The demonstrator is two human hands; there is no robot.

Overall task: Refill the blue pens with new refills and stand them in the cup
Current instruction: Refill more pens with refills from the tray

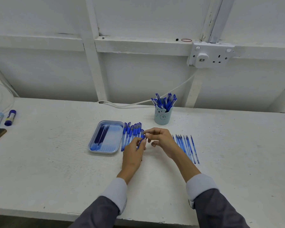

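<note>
From the head view, the person holds one pen point(142, 137) just above the table point(56, 153), in the middle, between the tray point(92, 142) and a row of thin sticks point(187, 148).

The left hand point(134, 151) has its fingers curled round the lower, clear part of the pen. The right hand point(160, 139) pinches the dark blue top end with thumb and finger. I think one hand keeps the pen from moving so the other can twist or pull the end to open it.

The pen's long side runs away from the person, leaning a little to the right. Its blue end points to the wall and its clear end points back at the person.

The pens in a row point(132, 134) lie just beside the tray, side by side, blue ends to the wall, so they are easy to grab. The dark refills point(100, 135) in the tray look like the new ones. The thin sticks on the right, tips to the wall, are likely the old ones.

The cup point(162, 116) stands farther back, full of pens point(164, 100) standing up.
</note>
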